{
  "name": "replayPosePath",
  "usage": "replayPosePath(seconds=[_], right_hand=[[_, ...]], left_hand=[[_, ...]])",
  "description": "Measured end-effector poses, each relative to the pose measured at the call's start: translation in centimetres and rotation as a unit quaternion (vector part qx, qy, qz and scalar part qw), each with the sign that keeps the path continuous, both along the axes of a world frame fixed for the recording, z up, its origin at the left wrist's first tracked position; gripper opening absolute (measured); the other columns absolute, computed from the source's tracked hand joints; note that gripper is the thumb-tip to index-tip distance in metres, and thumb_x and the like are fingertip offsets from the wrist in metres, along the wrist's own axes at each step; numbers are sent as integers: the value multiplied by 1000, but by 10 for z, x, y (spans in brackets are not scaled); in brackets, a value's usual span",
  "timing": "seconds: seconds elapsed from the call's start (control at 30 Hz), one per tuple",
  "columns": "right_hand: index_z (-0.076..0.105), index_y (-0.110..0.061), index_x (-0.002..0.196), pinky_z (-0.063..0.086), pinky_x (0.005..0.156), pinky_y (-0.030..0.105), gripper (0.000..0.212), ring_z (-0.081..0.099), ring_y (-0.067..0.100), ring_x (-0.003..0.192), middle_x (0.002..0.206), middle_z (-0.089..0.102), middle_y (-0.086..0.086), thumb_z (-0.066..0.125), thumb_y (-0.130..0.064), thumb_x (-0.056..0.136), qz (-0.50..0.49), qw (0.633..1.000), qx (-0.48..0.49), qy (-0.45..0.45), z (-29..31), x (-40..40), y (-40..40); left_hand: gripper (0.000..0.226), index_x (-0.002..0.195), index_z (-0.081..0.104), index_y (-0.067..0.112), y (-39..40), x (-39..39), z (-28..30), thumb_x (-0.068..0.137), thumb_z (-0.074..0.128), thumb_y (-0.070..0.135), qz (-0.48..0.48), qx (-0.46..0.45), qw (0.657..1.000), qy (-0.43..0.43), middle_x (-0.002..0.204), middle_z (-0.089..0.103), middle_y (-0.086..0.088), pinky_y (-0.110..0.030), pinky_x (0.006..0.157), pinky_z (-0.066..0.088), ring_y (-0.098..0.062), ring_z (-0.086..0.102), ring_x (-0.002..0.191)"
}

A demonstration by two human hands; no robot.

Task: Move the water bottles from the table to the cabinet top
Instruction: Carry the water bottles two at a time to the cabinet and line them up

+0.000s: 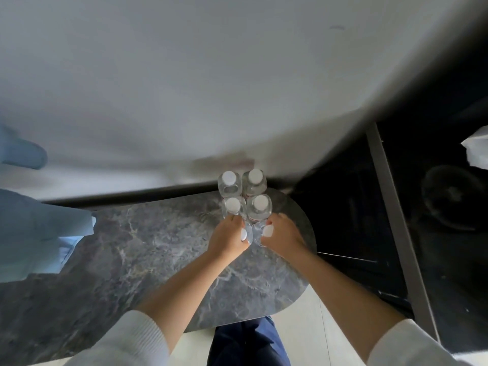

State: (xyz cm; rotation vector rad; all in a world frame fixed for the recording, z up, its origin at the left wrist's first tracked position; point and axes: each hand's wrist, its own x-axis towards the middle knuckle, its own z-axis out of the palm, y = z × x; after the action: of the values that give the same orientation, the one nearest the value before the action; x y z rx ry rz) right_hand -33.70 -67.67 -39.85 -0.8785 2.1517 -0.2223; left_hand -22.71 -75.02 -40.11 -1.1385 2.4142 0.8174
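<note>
Several clear water bottles with white caps stand in pairs near the far right end of a dark grey marble table (148, 254). My left hand (229, 237) grips the nearest left bottle (244, 234) just below its cap. My right hand (284, 235) grips the nearest right bottle (267, 231) the same way. Behind them stand two more bottles (233, 206) (260, 204), and a further pair (228, 179) (254, 177) sits against the white wall. Both held bottles lean toward each other, and their bodies are mostly hidden by my fingers.
A white wall (211, 88) rises right behind the bottles. A dark cabinet or shelf (396, 207) with a grey frame stands to the right of the table. Light blue cloth (34, 233) lies on the table's left part. Pale floor shows below the table's rounded end.
</note>
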Motion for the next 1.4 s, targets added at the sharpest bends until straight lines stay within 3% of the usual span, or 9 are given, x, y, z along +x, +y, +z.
replayPosePath(seconds=[0.17, 0.33, 0.67, 0.83, 0.9, 1.03, 1.17, 1.3, 1.4], right_hand=[[55, -4, 110, 37, 77, 22, 33, 54, 26, 109, 121, 51, 12, 63, -12, 80, 13, 1000, 7, -2, -2, 1, -7], [52, -4, 114, 43, 86, 28, 34, 54, 25, 110, 124, 48, 11, 61, -14, 83, 39, 999, 21, 6, -3, 4, -8], [49, -5, 122, 42, 90, 28, 37, 52, 28, 114, 128, 42, 12, 58, -15, 88, 50, 998, 37, 2, -1, 10, -1], [39, -13, 137, 41, 97, 33, 61, 49, 34, 120, 131, 46, 18, 65, -19, 82, 60, 997, 47, -13, 11, 5, 7], [36, -13, 140, 42, 98, 35, 64, 49, 35, 121, 131, 48, 19, 64, -16, 82, 83, 995, 49, -4, 18, 1, 9], [42, -9, 133, 40, 100, 35, 49, 48, 33, 121, 128, 49, 18, 54, -12, 85, 166, 983, 44, 66, 38, 0, 6], [43, -11, 134, 35, 106, 34, 47, 40, 30, 129, 138, 44, 14, 52, -14, 88, 244, 966, 8, 89, 62, 17, -11], [43, -9, 136, 36, 103, 34, 44, 45, 30, 126, 136, 47, 14, 46, -12, 92, 353, 928, -61, 106, 94, 66, -34], [54, -3, 124, 41, 93, 33, 36, 52, 32, 116, 125, 55, 19, 43, -6, 90, 430, 890, -117, 94, 116, 125, -49]], left_hand=[[39, 121, 51, 4, -3, 2, -2, 87, 60, 19, -14, 6, 1000, 2, 128, 53, -8, -26, 94, 44, -22, 55, 116], [37, 122, 51, 6, -3, 6, -5, 88, 59, 20, -16, 10, 1000, 11, 128, 52, -6, -23, 91, 43, -20, 54, 115], [42, 122, 50, 4, -2, 18, -8, 85, 65, 18, 44, 60, 997, 33, 131, 45, -9, -24, 88, 44, -23, 55, 113], [39, 124, 50, 6, -1, 35, -1, 86, 59, 9, 79, 59, 995, 27, 132, 46, -10, -25, 87, 46, -22, 54, 113], [37, 124, 51, 7, 0, 44, 5, 88, 57, 11, 106, 43, 993, 23, 131, 48, -10, -27, 91, 46, -22, 54, 114], [40, 132, 46, 7, 6, 67, 20, 93, 52, 17, 162, 8, 987, 14, 136, 49, -10, -28, 100, 42, -22, 50, 124], [37, 131, 49, 8, 22, 104, 46, 95, 50, 18, 227, -33, 973, 1, 134, 52, -8, -29, 98, 43, -22, 52, 122], [34, 127, 54, 9, 41, 169, 77, 94, 50, 18, 306, -85, 948, -22, 129, 57, -7, -29, 98, 44, -22, 52, 121], [33, 124, 56, 9, 59, 227, 104, 94, 48, 18, 370, -122, 919, -59, 126, 58, -9, -32, 99, 45, -24, 52, 121]])
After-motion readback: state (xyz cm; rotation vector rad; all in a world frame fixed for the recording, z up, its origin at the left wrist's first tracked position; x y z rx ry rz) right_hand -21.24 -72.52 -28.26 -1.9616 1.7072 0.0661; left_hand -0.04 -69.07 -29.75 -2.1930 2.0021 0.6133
